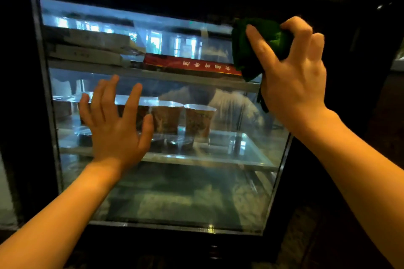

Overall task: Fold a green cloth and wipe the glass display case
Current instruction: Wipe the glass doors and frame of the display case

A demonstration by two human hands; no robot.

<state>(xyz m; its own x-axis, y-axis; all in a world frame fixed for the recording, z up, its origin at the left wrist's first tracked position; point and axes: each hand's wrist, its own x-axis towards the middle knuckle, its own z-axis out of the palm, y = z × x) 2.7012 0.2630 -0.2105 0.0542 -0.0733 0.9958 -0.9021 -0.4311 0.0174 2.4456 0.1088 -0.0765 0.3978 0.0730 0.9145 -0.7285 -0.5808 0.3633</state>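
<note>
The right hand (293, 72) squeezes the folded cloth (251, 50) by the case's (54, 116) top right corner. The cloth looks soft and light. The left hand (115, 124) is spread flat, holding nothing.

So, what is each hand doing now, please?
Left hand: open, fingers spread, holding nothing.
Right hand: closed on the green cloth.

Single head-worn view, facing forward and down, close to glass display case (166, 192)
</note>
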